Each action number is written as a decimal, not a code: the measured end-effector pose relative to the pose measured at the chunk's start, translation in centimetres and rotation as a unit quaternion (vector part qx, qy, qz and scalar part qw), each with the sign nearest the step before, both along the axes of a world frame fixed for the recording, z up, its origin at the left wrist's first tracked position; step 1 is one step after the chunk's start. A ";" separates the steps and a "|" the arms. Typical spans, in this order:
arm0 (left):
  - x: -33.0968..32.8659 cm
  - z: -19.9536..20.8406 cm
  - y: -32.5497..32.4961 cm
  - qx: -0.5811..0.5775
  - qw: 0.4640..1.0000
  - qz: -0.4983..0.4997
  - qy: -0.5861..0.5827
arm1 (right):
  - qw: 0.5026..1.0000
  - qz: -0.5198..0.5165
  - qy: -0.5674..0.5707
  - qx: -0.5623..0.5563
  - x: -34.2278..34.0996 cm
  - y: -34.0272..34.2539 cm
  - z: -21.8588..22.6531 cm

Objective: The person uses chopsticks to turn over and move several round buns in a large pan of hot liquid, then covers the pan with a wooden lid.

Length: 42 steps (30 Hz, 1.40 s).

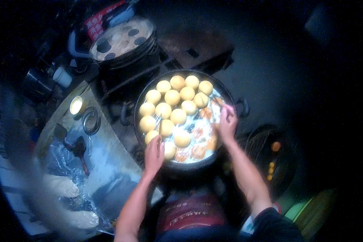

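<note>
A round dark pan (pixel 181 164) holds many golden dough balls (pixel 172 97), crowded on its left and far side. Across its right side, browner, flatter pieces (pixel 198 151) sit in pale, bubbling liquid (pixel 190 156). At the pan's near left edge my left hand (pixel 153 156) is closed around a thin stick-like tool (pixel 160 125), whose tip reaches in among the balls. Over the right rim, my right hand (pixel 228 121) has its fingers bent together near the brown pieces. Glare and blur hide what it grips.
To the left, a worktop (pixel 113 173) carries a wire strainer (pixel 90 122), a small pale bowl (pixel 76 105) and clear plastic bags (pixel 64 161). A drum-like stove (pixel 125 42) with dark holes stands at the far left. A dark basket (pixel 262 149) with a few orange balls lies right.
</note>
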<state>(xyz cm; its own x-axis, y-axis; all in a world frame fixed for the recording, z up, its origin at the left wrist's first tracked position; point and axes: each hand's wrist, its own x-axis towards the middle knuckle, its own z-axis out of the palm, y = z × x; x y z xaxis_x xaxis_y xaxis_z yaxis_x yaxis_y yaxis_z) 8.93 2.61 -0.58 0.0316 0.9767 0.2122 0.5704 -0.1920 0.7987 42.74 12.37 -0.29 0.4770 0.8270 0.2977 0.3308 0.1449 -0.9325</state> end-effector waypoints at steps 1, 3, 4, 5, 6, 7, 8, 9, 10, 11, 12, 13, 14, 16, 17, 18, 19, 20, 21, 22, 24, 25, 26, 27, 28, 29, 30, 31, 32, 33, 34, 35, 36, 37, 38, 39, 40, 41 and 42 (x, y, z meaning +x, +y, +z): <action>-0.1 -0.3 1.3 0.000 1.000 0.007 0.003 | 1.000 -0.008 0.006 0.013 0.2 1.2 0.4; 0.2 -1.4 3.5 0.010 1.000 0.011 0.011 | 0.999 -0.037 0.020 0.015 2.3 4.5 -1.4; 0.3 -2.4 4.5 0.020 0.999 0.015 0.020 | 0.998 -0.058 0.015 0.024 3.1 6.0 -2.7; 0.2 -3.5 5.3 0.028 0.999 0.019 0.032 | 0.998 -0.062 0.028 0.010 3.8 7.2 -3.8; 0.1 -4.5 5.7 0.045 0.998 0.025 0.044 | 0.997 -0.063 0.036 0.001 3.8 7.8 -4.2; -0.2 -5.4 6.2 0.049 0.998 0.015 0.042 | 0.998 -0.056 0.042 0.001 3.8 8.2 -4.7; -0.1 -5.5 6.3 0.050 0.998 0.005 0.038 | 0.998 -0.048 0.046 -0.001 3.4 8.3 -4.5; -0.1 -5.6 6.2 0.054 0.998 0.004 0.032 | 0.999 -0.049 0.017 -0.008 3.0 8.2 -4.4; -0.2 -5.6 6.0 0.037 0.999 -0.002 0.031 | 1.000 -0.016 -0.021 -0.007 2.6 7.8 -4.3; -0.1 -5.3 5.9 0.021 0.999 -0.011 0.029 | 0.998 0.016 -0.060 -0.004 2.4 7.0 -3.5; 0.0 -5.0 5.9 0.005 0.999 -0.020 0.026 | 0.994 0.047 -0.100 -0.001 2.1 6.4 -3.0; 0.0 -5.2 5.6 -0.003 0.999 -0.032 0.018 | 0.987 0.078 -0.140 0.022 2.2 6.2 -3.8; 0.2 -5.2 5.5 -0.011 0.999 -0.040 0.017 | 0.975 0.104 -0.191 0.054 1.6 5.4 -2.1; 0.6 -5.1 4.9 -0.026 0.998 -0.057 0.015 | 0.965 0.139 -0.206 0.081 1.6 5.6 -1.8; 0.9 -5.6 4.9 -0.003 0.997 -0.067 0.023 | 0.982 0.134 -0.130 0.021 1.5 5.5 -1.1; 1.2 -6.0 4.8 -0.001 0.997 -0.070 0.029 | 0.985 0.123 -0.112 0.032 0.9 5.7 -0.2; 1.6 -6.4 4.8 0.001 0.997 -0.072 0.034 | 0.988 0.114 -0.094 0.043 0.2 6.2 0.7; 2.0 -6.2 5.0 0.004 0.996 -0.078 0.041 | 0.991 0.100 -0.076 0.054 -0.2 6.7 1.3; 2.3 -5.9 5.1 0.001 0.996 -0.087 0.032 | 0.992 0.091 -0.077 0.043 -0.4 7.5 1.3; 2.7 -5.8 5.1 -0.012 0.995 -0.094 0.031 | 0.994 0.075 -0.064 0.039 -1.0 8.4 1.3; 3.6 -5.5 5.3 -0.007 0.994 -0.109 0.027 | 0.998 0.038 -0.040 0.032 -1.7 10.2 0.8; 4.0 -5.3 5.5 -0.004 0.993 -0.113 0.029 | 0.998 0.040 -0.042 0.011 -1.3 11.6 -0.6; 4.2 -5.4 5.6 -0.003 0.993 -0.114 0.032 | 0.999 0.038 -0.035 0.012 -1.5 12.5 -1.2; 4.4 -5.4 5.7 -0.001 0.993 -0.116 0.035 | 0.999 0.037 -0.029 0.014 -1.6 13.4 -1.7; 4.5 -5.4 5.8 -0.013 0.992 -0.118 0.052 | 0.999 0.035 -0.022 0.015 -1.8 14.1 -2.2; 4.8 -5.6 5.9 -0.026 0.990 -0.119 0.068 | 0.999 0.030 -0.006 0.009 -2.0 14.6 -2.4; 4.9 -5.7 6.0 -0.039 0.988 -0.122 0.083 | 0.999 0.037 0.000 -0.001 -2.2 14.9 -2.5; 4.8 -5.9 6.1 -0.047 0.987 -0.122 0.090 | 0.999 0.043 0.005 -0.012 -2.5 15.2 -2.6; 5.0 -5.4 5.7 -0.063 0.987 -0.120 0.085 | 0.998 0.049 0.009 -0.026 -2.6 15.1 -2.7; 5.1 -4.6 5.3 -0.079 0.986 -0.119 0.081 | 0.999 0.050 -0.015 -0.003 -3.3 14.3 -1.9; 5.1 -3.8 5.0 -0.094 0.985 -0.119 0.077 | 0.996 0.073 -0.030 0.040 -3.2 14.4 -3.1; 4.8 -3.5 4.5 -0.083 0.987 -0.116 0.071 | 0.993 0.096 -0.067 0.008 -3.4 14.0 -3.0; 4.4 -3.3 3.8 -0.071 0.989 -0.115 0.065 | 0.987 0.119 -0.104 -0.023 -3.6 13.4 -2.8; 4.1 -3.1 3.2 -0.060 0.990 -0.113 0.059 | 0.981 0.136 -0.135 0.003 -3.4 12.6 -3.2; 3.6 -2.4 2.6 -0.060 0.991 -0.109 0.047 | 0.983 0.147 -0.109 0.010 -3.6 11.7 -2.8; 3.2 -1.6 2.1 -0.060 0.992 -0.107 0.034 | 0.984 0.156 -0.085 0.017 -3.5 10.6 -1.7; 2.9 -1.0 1.7 -0.059 0.993 -0.105 0.021 | 0.984 0.165 -0.062 0.023 -3.4 9.7 -1.1; 2.5 -0.5 1.6 -0.038 0.994 -0.102 0.019 | 0.986 0.161 -0.043 0.020 -2.5 9.1 -0.8; 1.9 -0.7 1.5 -0.040 0.995 -0.089 0.011 | 0.986 0.150 -0.065 0.020 -2.9 7.9 0.9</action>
